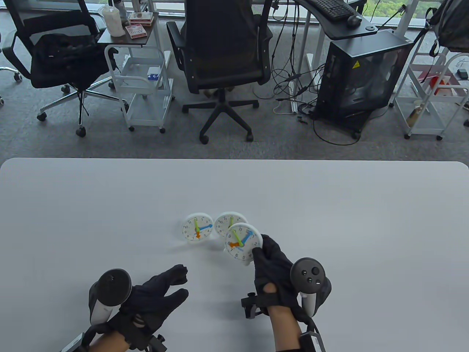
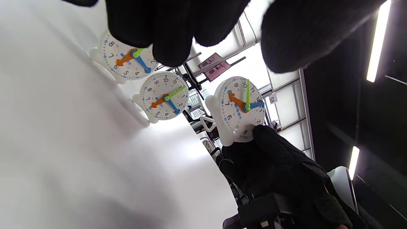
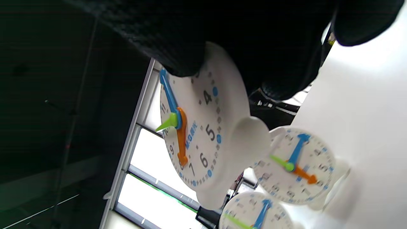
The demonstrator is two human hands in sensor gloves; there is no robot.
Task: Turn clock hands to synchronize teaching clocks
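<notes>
Three small white teaching clocks with green, blue and orange hands. My right hand grips one clock by its lower right rim and holds it lifted and tilted above the table; it also shows in the right wrist view and the left wrist view. Two other clocks stand on the table, one at the left and one behind the held clock. My left hand is open and empty, low over the table, short of the left clock.
The white table spreads wide around the clocks. Beyond its far edge stand office chairs, white carts and a black computer case on the floor.
</notes>
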